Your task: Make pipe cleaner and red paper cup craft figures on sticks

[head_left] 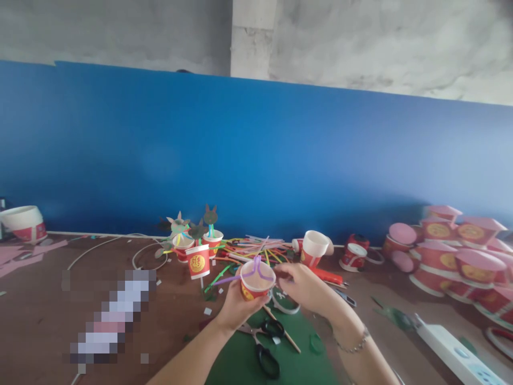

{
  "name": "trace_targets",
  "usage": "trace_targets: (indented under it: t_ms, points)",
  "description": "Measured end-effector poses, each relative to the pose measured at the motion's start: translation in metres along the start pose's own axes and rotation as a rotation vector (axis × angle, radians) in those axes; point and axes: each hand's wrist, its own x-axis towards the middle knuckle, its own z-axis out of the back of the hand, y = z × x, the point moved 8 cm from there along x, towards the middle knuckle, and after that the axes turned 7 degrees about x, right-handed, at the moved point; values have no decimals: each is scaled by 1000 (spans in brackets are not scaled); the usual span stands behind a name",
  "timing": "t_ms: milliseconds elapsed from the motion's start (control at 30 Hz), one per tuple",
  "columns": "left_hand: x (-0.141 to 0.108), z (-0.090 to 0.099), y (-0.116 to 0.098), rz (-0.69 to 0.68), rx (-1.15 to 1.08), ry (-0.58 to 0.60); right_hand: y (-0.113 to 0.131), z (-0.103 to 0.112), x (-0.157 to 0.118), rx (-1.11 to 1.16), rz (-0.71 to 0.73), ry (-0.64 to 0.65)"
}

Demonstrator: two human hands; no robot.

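My left hand (236, 307) is wrapped round a red and white paper cup (256, 275) with a gold mark, its open mouth facing up. Purple straws (257, 266) rise inside the cup, and one sticks out past its left side. My right hand (292, 280) is at the cup's right rim with its fingers bent; whether they pinch anything is too small to tell. Below the cup, black-handled scissors (266, 361) and a thin wooden stick (289, 337) lie on a green sheet (306, 353).
Behind my hands lie many coloured straws (248, 247). Decorated cups (197, 262) stand left of them, a white-topped cup (315, 246) to the right. Stacked red and pink cups (476, 256) fill the far right, near a white power strip (452, 345). A blue partition (240, 155) runs behind.
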Motion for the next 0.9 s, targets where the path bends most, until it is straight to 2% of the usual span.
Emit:
trace_targets:
  t_ms: [67,167,333,533,733,900]
  points:
    - [0,-1,-3,23,-22,12,5,-6,-1,-19,8,41]
    - [0,-1,-5,71,-80,12,11,-7,-2,-9,64,32]
    - [-2,2,8,131,-186,-31,15,-6,-6,20,107,71]
    - [-3,3,18,152,-206,-6,14,0,-9,-66,87,74]
    - [-4,-7,11,108,-232,115,15,19,-6,10,142,-188]
    - [-7,-14,9,81,-252,181,14,5,-2,-36,145,-162]
